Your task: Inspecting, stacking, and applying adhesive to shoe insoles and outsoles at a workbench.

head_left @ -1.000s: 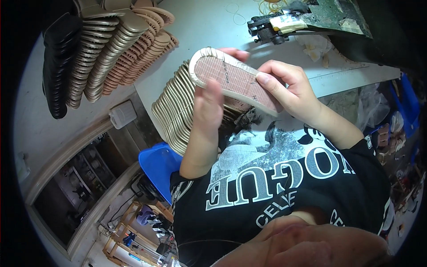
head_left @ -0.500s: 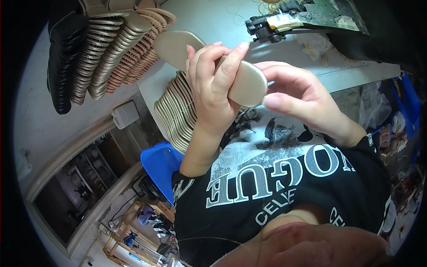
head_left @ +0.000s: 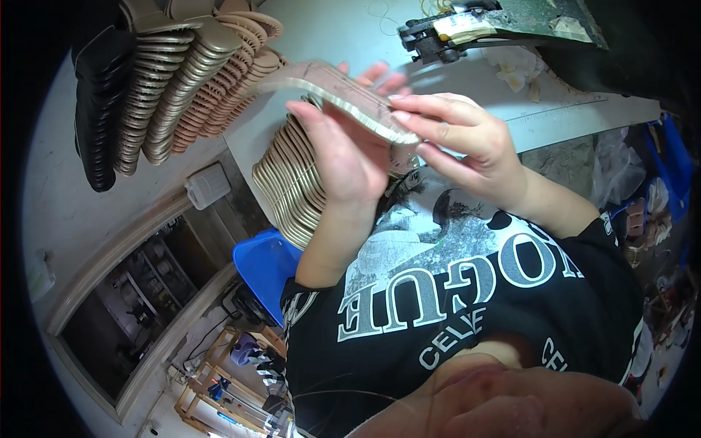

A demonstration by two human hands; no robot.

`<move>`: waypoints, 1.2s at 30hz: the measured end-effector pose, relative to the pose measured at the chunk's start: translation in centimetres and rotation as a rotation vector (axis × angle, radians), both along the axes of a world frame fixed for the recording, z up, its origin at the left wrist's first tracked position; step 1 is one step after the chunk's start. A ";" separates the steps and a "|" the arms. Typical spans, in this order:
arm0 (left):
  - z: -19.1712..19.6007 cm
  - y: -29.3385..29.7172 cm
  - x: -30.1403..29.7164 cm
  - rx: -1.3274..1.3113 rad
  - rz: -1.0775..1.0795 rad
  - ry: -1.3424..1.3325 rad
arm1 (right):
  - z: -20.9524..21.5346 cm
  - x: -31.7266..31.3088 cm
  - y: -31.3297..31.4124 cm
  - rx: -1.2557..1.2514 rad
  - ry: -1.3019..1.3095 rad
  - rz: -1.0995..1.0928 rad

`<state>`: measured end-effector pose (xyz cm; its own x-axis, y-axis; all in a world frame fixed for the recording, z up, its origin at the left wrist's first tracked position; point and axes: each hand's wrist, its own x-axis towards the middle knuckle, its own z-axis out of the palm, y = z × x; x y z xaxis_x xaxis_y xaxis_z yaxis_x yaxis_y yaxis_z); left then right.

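Observation:
A curved shoe insole is held over the table's near side, tilted, its brownish-pink underside and pale gathered edge showing. My right hand pinches its right end between thumb and fingers. Behind and below it, my left hand is open, palm up, thumb and fingers apart; whether the palm touches the insole I cannot tell. The insole's left end is blurred. Just left of my left wrist stands a stacked row of gold insoles.
Black insoles, gold insoles and pink insoles stand in rows at the upper left. A dark green machine occupies the far right of the white table. A blue chair is at my left.
The insole has been turned from its smooth gold face to its underside. My left hand has opened out from around it, and my right hand has closed on its right end.

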<state>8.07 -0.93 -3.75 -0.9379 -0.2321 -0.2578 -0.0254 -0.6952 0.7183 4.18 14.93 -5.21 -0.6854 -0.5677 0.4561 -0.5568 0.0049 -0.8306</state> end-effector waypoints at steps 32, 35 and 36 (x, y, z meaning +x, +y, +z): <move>-1.0 0.6 -1.8 -0.574 0.250 -0.012 | -0.5 1.6 -1.0 -0.390 -1.150 0.330; -0.4 0.7 -1.7 -0.533 0.155 -0.034 | -0.6 1.3 -1.2 -0.508 -1.266 0.381; -0.4 0.7 -1.6 -0.534 0.159 -0.036 | -0.5 1.4 -1.1 -0.506 -1.268 0.385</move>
